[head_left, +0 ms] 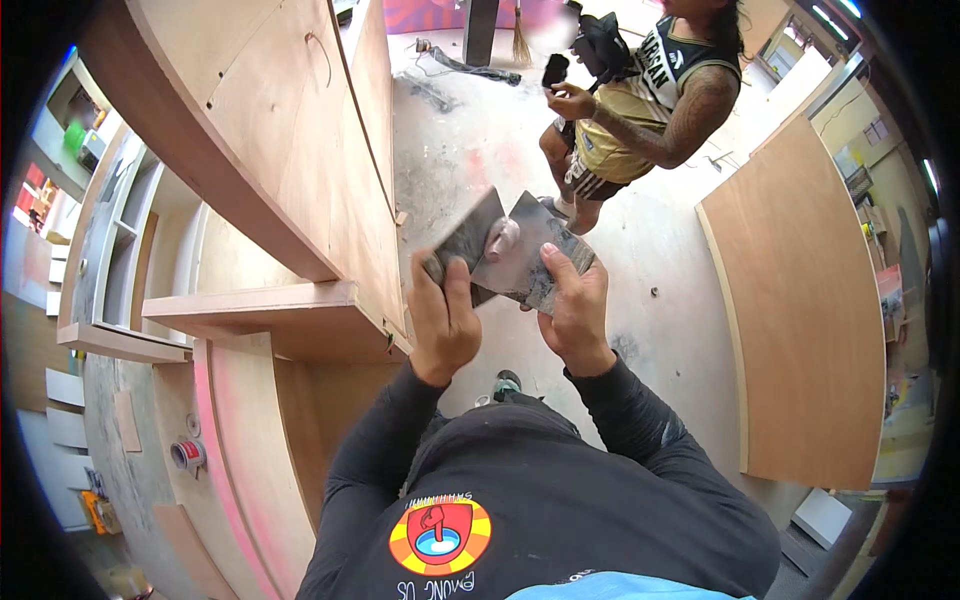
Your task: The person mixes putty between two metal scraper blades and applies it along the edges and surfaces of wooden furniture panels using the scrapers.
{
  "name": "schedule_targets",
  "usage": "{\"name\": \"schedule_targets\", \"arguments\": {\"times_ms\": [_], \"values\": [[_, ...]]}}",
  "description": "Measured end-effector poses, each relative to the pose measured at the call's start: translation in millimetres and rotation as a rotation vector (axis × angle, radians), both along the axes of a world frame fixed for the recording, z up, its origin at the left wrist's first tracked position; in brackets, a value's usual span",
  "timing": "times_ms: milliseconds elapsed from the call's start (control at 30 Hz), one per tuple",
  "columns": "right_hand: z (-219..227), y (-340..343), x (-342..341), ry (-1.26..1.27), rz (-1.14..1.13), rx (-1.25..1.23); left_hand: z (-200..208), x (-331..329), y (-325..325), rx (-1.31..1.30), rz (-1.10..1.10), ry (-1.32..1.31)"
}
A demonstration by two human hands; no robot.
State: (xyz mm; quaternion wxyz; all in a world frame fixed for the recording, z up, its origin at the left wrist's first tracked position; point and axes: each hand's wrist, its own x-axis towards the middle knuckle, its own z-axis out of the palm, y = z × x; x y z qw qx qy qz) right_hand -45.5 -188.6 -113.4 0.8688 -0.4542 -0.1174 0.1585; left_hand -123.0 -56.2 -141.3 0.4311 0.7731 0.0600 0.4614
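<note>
view looking down at a person's own two hands, held up in front of the chest, black long sleeves coming in from below. left hand point(443, 318) is closed around a flat metal scraper blade point(466, 243), thumb laid up its near face, fingers wrapped behind. right hand point(577, 312) grips a second flat metal blade point(545, 258) the same way, thumb on top near its lower edge. the 2 blades meet in the middle, w/ the left one overlapping the right one's edge, and a pale pinkish blob of putty point(503, 238) sits where they touch. both blades are grey and smeared. to the left stands a curved plywood cabinet point(290, 150) w/ a shelf ledge sticking out, pink marks low on its side. a small red-and-white roll point(187, 454) lies lower left. on the right a large plywood panel point(800, 300) lies on the dusty concrete floor point(650, 260). beyond the blades another person point(640, 100) in a sleeveless jersey stands holding a dark object; can't tell what it is.
</note>
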Motion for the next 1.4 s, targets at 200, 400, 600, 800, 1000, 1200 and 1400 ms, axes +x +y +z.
{"name": "schedule_targets", "arguments": {"times_ms": [200,400,600,800,1000,1200,1400], "values": [[8.7,-32.8,32.3,-0.148,-0.165,0.185,-9.5,-17.0,-19.9,0.159,-0.163,0.037],[-1.5,-16.2,30.3,-0.158,-0.171,0.289,1.5,6.4,-53.4,-0.546,0.040,-0.116],[-20.1,-29.4,32.8,-0.329,-0.089,0.021,-7.9,21.8,-57.9,-0.851,-0.007,-0.196],[-20.8,-51.9,40.0,-0.791,0.076,-0.409,-28.8,22.2,-63.1,-0.375,0.191,-0.054],[-10.4,-54.2,36.9,-0.936,0.055,-0.547,-29.6,22.5,-69.8,-1.105,-0.064,-0.126],[-41.8,-78.1,42.3,-1.040,0.287,-0.830,-28.4,28.0,-66.5,-1.054,-0.074,-0.285],[-49.1,-63.7,57.9,-0.256,0.094,-0.418,-20.7,25.7,-69.3,-1.154,-0.077,-0.285]]}}
